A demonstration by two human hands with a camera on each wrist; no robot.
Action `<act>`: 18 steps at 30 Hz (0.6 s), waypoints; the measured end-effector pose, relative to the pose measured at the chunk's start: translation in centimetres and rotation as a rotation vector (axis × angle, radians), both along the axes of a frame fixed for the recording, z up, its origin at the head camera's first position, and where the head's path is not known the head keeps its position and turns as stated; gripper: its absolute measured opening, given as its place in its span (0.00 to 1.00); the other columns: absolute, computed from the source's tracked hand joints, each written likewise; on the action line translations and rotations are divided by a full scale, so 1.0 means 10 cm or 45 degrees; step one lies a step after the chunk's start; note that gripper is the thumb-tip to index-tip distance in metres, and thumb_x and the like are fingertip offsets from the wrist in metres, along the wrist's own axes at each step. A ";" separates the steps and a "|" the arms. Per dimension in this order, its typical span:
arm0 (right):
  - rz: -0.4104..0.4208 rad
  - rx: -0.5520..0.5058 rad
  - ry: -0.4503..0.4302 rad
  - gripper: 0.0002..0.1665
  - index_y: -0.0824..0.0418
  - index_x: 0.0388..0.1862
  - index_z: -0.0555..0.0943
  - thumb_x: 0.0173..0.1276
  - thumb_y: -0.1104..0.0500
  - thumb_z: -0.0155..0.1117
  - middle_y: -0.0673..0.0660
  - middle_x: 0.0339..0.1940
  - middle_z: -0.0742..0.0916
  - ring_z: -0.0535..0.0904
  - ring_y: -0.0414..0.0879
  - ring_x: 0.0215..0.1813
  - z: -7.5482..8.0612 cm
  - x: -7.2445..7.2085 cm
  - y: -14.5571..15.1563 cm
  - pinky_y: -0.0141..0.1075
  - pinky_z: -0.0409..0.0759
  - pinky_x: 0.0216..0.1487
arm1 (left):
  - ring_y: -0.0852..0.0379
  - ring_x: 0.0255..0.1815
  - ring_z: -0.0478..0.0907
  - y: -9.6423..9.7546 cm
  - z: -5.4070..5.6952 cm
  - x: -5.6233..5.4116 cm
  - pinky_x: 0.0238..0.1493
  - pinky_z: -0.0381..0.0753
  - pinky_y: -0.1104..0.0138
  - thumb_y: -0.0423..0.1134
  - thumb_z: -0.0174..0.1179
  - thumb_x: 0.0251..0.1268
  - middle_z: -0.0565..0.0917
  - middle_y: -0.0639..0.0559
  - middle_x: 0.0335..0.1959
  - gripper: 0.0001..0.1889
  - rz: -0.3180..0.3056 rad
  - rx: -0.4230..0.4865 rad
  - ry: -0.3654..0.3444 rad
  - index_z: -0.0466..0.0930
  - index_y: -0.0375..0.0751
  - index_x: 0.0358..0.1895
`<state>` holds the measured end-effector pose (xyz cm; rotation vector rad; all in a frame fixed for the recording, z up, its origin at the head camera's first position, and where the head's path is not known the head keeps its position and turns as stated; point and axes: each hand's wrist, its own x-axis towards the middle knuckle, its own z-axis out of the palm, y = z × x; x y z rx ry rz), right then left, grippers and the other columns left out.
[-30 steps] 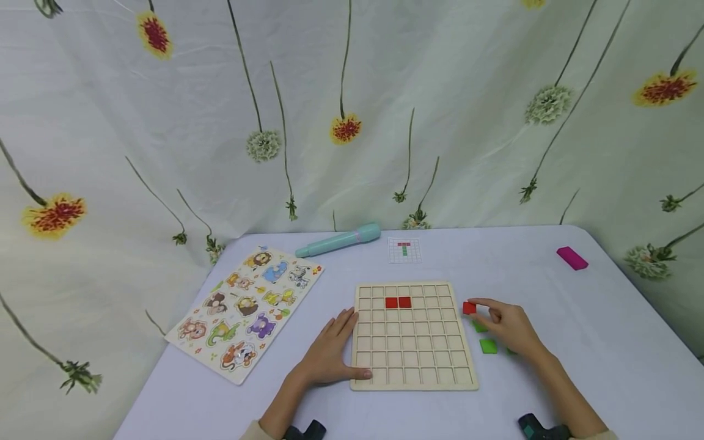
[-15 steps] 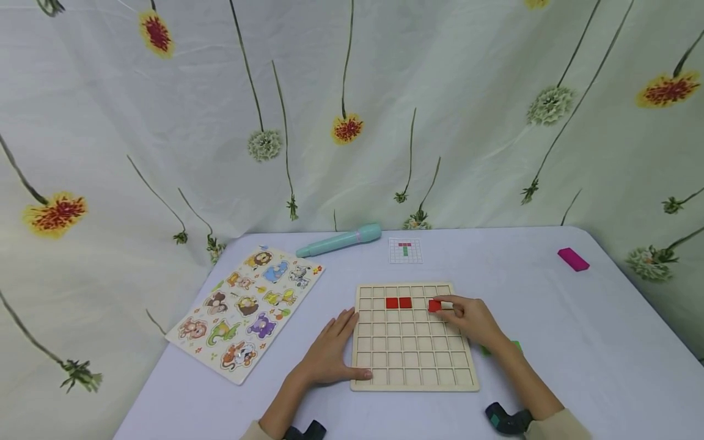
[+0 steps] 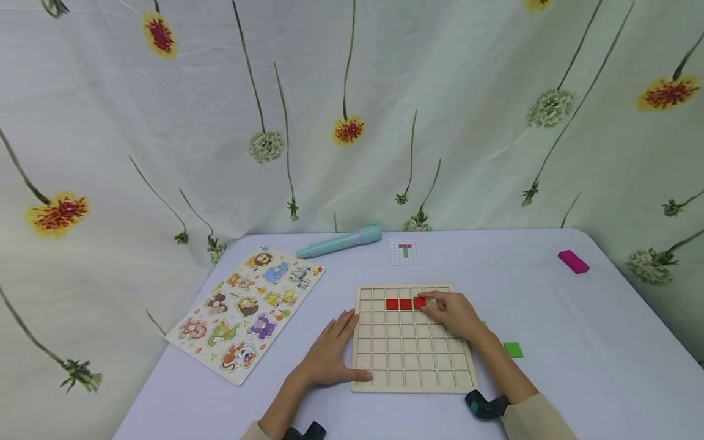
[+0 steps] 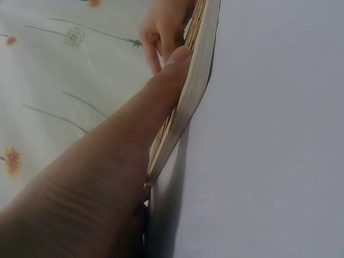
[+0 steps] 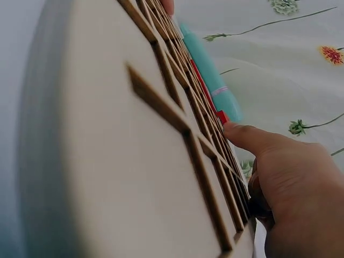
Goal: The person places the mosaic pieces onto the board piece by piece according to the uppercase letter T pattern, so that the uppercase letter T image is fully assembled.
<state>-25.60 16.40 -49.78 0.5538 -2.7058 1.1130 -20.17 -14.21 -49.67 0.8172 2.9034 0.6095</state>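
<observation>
1. Right hand: above the far part of the board. Grip pinches a red tile between thumb and fingertip.
2. Held tile: at the second row from the far edge, just right of a red pair. Right wrist view shows it standing above the grid. Cannot tell whether its lower edge touches the board.
3. Red pair: side by side, in neighbouring cells of the same row.
4. Left hand: grip unclenched, fingers extended against the board's left edge, thumb laid over the near left corner.
5. Green tile: flat on the desk, right of the board. Another bit of green shows past the right forearm, mostly hidden.
6. Far side of desk: teal pen, card printed with a red-and-green T, pink block at far right.
7. Animal puzzle: left of the board, well apart, lying at an angle.
</observation>
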 end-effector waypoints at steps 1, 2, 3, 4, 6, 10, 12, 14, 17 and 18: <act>-0.001 0.004 -0.010 0.19 0.56 0.49 0.83 0.60 0.51 0.66 0.43 0.09 0.64 0.54 0.35 0.14 0.00 0.00 -0.01 0.28 0.55 0.15 | 0.52 0.73 0.40 0.00 0.00 0.00 0.71 0.43 0.57 0.80 0.54 0.35 0.47 0.48 0.74 0.63 -0.001 -0.003 0.003 0.47 0.41 0.73; -0.002 0.004 -0.017 0.18 0.56 0.48 0.83 0.60 0.51 0.66 0.43 0.09 0.64 0.54 0.35 0.14 0.00 0.00 -0.01 0.28 0.55 0.15 | 0.52 0.73 0.40 0.00 -0.01 0.00 0.71 0.43 0.57 0.80 0.53 0.35 0.47 0.48 0.74 0.64 -0.001 -0.005 0.007 0.47 0.41 0.73; -0.004 0.007 -0.027 0.18 0.56 0.48 0.83 0.60 0.51 0.66 0.43 0.09 0.64 0.55 0.35 0.14 0.01 0.00 -0.02 0.28 0.55 0.15 | 0.52 0.73 0.40 -0.01 -0.01 0.00 0.71 0.43 0.57 0.80 0.53 0.35 0.47 0.48 0.74 0.64 -0.002 -0.008 0.012 0.47 0.41 0.73; -0.005 0.011 -0.034 0.18 0.56 0.49 0.83 0.61 0.51 0.66 0.43 0.09 0.64 0.55 0.35 0.14 0.01 0.00 -0.02 0.28 0.55 0.15 | 0.52 0.73 0.40 -0.01 -0.01 0.00 0.71 0.44 0.57 0.81 0.52 0.35 0.47 0.48 0.74 0.64 -0.004 -0.009 0.018 0.47 0.41 0.73; -0.004 0.017 -0.041 0.18 0.56 0.49 0.83 0.61 0.51 0.65 0.43 0.09 0.65 0.55 0.35 0.14 0.01 -0.01 -0.02 0.28 0.55 0.15 | 0.52 0.73 0.40 -0.01 -0.02 -0.01 0.71 0.44 0.57 0.81 0.52 0.35 0.47 0.48 0.74 0.64 -0.004 -0.010 0.025 0.47 0.41 0.73; 0.007 0.018 -0.034 0.18 0.56 0.49 0.83 0.61 0.51 0.65 0.43 0.09 0.64 0.54 0.34 0.14 0.01 -0.01 -0.02 0.28 0.55 0.15 | 0.52 0.73 0.41 -0.01 -0.02 -0.01 0.71 0.43 0.57 0.81 0.52 0.35 0.47 0.49 0.74 0.64 -0.004 -0.002 0.025 0.47 0.41 0.73; 0.013 0.018 -0.032 0.18 0.56 0.49 0.83 0.61 0.51 0.65 0.43 0.09 0.64 0.54 0.34 0.14 0.01 -0.01 -0.02 0.28 0.55 0.15 | 0.52 0.73 0.40 -0.01 -0.02 -0.01 0.71 0.43 0.57 0.80 0.53 0.35 0.47 0.49 0.74 0.64 -0.004 -0.002 0.022 0.47 0.42 0.73; 0.015 0.021 -0.034 0.18 0.57 0.49 0.83 0.61 0.52 0.65 0.43 0.09 0.64 0.54 0.34 0.14 0.01 0.00 -0.02 0.28 0.55 0.15 | 0.52 0.73 0.40 -0.01 -0.02 -0.01 0.71 0.43 0.57 0.80 0.53 0.34 0.48 0.49 0.74 0.64 -0.004 -0.004 0.022 0.47 0.42 0.73; 0.006 0.020 -0.044 0.19 0.56 0.50 0.82 0.61 0.52 0.65 0.43 0.08 0.64 0.54 0.34 0.14 0.01 0.00 -0.02 0.28 0.55 0.15 | 0.52 0.73 0.41 -0.01 -0.02 0.00 0.71 0.43 0.57 0.80 0.53 0.35 0.48 0.49 0.74 0.63 -0.007 0.000 0.025 0.47 0.42 0.73; 0.007 0.020 -0.040 0.20 0.57 0.51 0.82 0.61 0.52 0.65 0.43 0.08 0.64 0.54 0.35 0.14 0.00 0.00 -0.02 0.28 0.55 0.15 | 0.52 0.73 0.41 -0.01 -0.02 0.00 0.71 0.44 0.57 0.80 0.54 0.35 0.48 0.49 0.74 0.63 -0.008 0.001 0.025 0.47 0.42 0.73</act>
